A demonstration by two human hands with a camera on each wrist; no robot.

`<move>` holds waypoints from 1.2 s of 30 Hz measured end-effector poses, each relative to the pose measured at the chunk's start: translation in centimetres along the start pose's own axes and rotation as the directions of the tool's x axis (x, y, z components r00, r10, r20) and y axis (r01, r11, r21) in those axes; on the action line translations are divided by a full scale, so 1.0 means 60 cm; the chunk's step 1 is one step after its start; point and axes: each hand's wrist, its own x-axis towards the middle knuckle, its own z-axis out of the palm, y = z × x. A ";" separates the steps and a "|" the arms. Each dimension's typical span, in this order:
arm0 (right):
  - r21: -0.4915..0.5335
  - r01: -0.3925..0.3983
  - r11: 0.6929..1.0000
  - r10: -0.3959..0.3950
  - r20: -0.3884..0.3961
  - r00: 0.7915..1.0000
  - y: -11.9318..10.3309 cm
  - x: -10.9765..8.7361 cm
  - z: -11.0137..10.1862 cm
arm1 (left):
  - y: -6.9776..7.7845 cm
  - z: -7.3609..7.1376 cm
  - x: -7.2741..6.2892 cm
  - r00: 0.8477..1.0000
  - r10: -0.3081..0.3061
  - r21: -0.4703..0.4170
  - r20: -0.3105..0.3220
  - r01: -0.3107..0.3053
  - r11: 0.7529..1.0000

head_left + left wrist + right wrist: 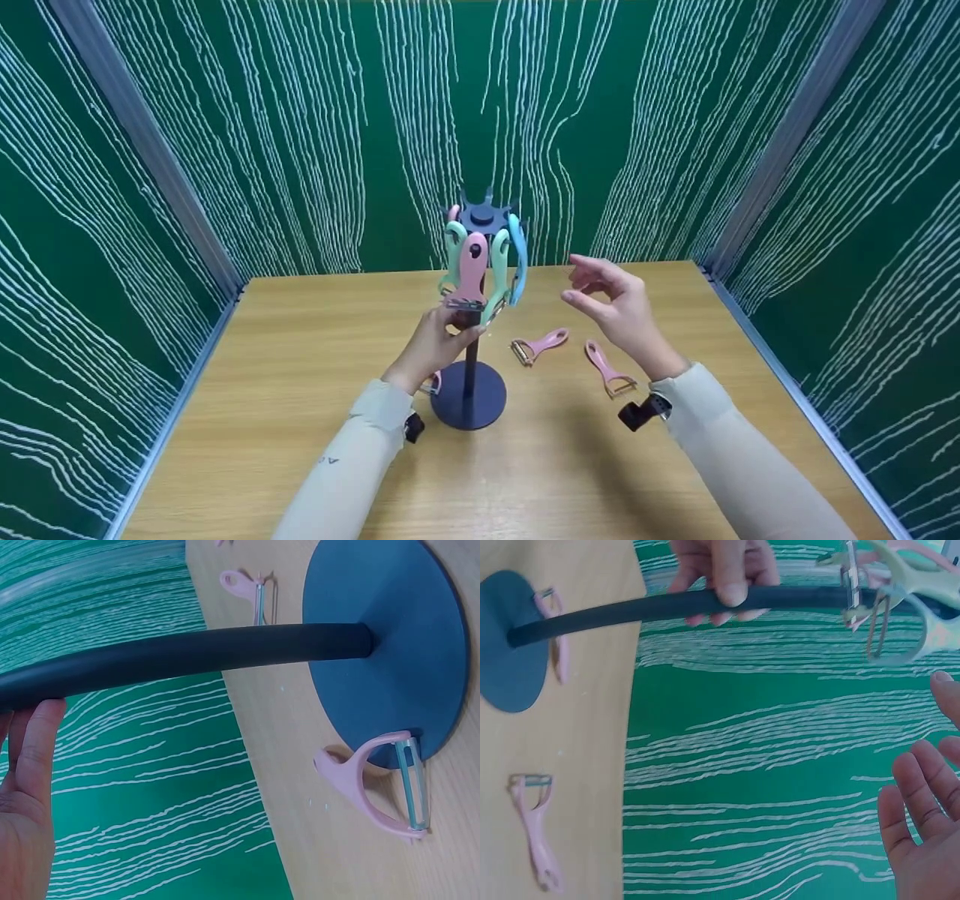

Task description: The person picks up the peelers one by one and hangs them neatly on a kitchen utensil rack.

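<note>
My left hand (435, 343) grips the upright pole of a black rotary hanging stand (225, 649), thumb on one side and fingers round the other, just below the hanging peelers. From the hooks at its top hang a pink peeler (472, 271) facing me, a green peeler (500, 264) beside it, a blue peeler (520, 259) on the right, and more green and pink ones to the left and behind. My right hand (616, 306) is raised in the air right of the stand, fingers loosely bent, thumb apart from them, holding nothing.
Two pink peelers, a nearer one (606, 369) and a farther one (551, 341), lie on the wooden table (300, 420) right of the stand. Another pink peeler (352, 784) lies at the left edge of the round base (405, 600). Green walls with white lines enclose the table.
</note>
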 end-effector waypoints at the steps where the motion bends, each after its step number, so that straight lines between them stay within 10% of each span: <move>1: -0.004 -0.010 1.000 0.010 -0.002 1.000 0.005 -0.003 -0.002 | 0.000 0.000 0.000 1.000 -0.003 -0.002 0.000 0.003 1.000; 36: -0.185 -0.290 0.939 0.296 0.007 0.955 0.128 -0.104 -0.020 | 0.001 0.000 0.002 1.000 -0.011 -0.003 -0.009 0.011 1.000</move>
